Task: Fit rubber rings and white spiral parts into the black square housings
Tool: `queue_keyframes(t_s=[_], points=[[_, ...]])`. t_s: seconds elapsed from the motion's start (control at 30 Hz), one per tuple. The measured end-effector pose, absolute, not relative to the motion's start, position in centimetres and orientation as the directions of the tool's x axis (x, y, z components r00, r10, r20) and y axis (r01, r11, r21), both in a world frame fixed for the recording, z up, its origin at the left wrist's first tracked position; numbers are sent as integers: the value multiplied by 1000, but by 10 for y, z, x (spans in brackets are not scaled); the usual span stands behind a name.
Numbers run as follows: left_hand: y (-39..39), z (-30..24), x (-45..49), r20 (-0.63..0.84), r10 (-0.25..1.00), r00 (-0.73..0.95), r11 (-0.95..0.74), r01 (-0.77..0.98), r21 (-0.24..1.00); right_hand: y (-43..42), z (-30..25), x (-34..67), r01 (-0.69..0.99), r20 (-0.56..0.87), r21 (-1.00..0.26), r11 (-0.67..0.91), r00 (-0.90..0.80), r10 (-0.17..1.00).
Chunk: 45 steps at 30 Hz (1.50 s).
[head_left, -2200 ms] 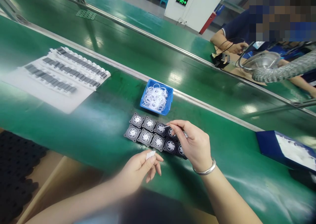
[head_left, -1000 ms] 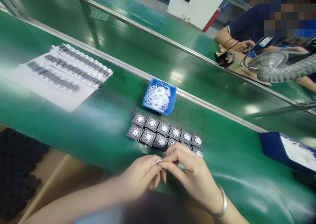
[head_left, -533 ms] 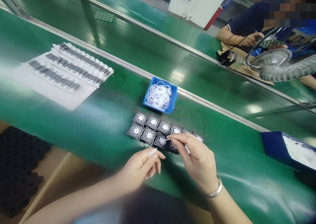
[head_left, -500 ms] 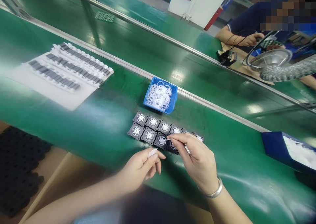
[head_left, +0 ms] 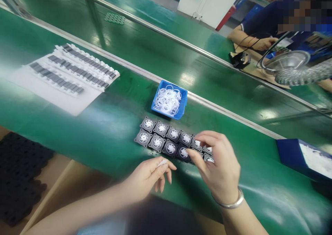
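Two rows of square black housings [head_left: 157, 142] with white swirl-shaped centres lie side by side on the green work surface. My left hand [head_left: 155, 174] is closed on a small bundle of thin white plastic pieces [head_left: 162, 163], pinched between thumb and forefinger, just in front of the rows. Over the right part of the rows hovers my right hand [head_left: 216, 159], its thumb and fingers apart with nothing visible between them. It hides some of the housings there. Behind the rows stands a blue bin [head_left: 182, 107] full of white rings [head_left: 167, 100].
A white board [head_left: 75, 103] with rows of grey-and-white parts lies at the left. A dark blue box [head_left: 287, 157] with white contents stands at the right. Beyond the metal rail, a co-worker's hand [head_left: 267, 43] is near a ribbed clear hose [head_left: 301, 76].
My right hand has opened from its pinch on a thin white piece and shifted right, away from the front-row housing. My left hand stays nearly in place, still holding its bundle.
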<state>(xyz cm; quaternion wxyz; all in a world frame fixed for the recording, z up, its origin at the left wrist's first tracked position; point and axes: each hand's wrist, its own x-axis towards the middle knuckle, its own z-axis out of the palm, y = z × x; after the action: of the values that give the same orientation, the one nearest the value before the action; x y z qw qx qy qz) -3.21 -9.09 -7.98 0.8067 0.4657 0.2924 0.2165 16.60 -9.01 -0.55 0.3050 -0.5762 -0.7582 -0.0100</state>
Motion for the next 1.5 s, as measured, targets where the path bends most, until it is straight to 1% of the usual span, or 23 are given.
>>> queue_keyframes(t_s=[0.03,0.07,0.1,0.17,0.23,0.3,0.37,0.43,0.5,0.57,0.63,0.73,0.83,0.97,1.07,1.27,1.5], points=[[-90,-79,-33,-261,620,740,457,-70,887,-92,-2,165,878,472,-340,337,-151,869],[-90,-77,-33,-242,621,746,431,-66,900,-94,0,163,863,435,-358,357,-184,881],[-89,-75,-33,-217,624,750,396,-64,916,-97,2,159,832,373,-396,388,-240,896],[-87,-71,-34,-156,635,757,308,-62,949,-101,1,150,752,242,-510,418,-341,909],[-86,-67,-35,-113,645,756,227,-49,973,-102,-2,142,692,182,-609,386,-352,918],[-85,-65,-37,-94,658,747,182,-37,983,-101,-3,138,661,176,-664,349,-316,932],[-86,-65,-39,-97,671,735,178,-33,984,-97,-1,137,627,168,-704,335,-311,935],[-87,-67,-40,-111,696,709,226,-70,972,-89,2,139,584,160,-751,308,-291,943],[-88,-71,-40,-146,733,664,315,-142,939,-79,4,142,575,162,-780,246,-195,967],[-88,-75,-39,-189,763,617,388,-205,898,-66,4,144,617,186,-764,189,-69,980],[-88,-78,-39,-231,764,603,432,-212,876,-54,0,144,691,232,-700,180,-18,972],[-88,-81,-42,-262,747,611,445,-167,880,-40,-9,141,764,300,-595,251,-79,951],[-87,-82,-45,-257,738,624,432,-144,890,-34,-16,138,782,336,-540,311,-139,931],[-86,-80,-45,-247,720,649,441,-152,885,-33,-18,138,791,343,-517,327,-158,926],[-86,-79,-44,-244,706,665,426,-123,896,-33,-17,137,795,342,-514,321,-153,927],[-89,-82,-45,-231,711,664,389,-99,916,-30,-16,136,807,359,-483,340,-172,918],[-88,-79,-47,-248,690,680,415,-91,905,-31,-15,136,809,372,-461,365,-197,907]])
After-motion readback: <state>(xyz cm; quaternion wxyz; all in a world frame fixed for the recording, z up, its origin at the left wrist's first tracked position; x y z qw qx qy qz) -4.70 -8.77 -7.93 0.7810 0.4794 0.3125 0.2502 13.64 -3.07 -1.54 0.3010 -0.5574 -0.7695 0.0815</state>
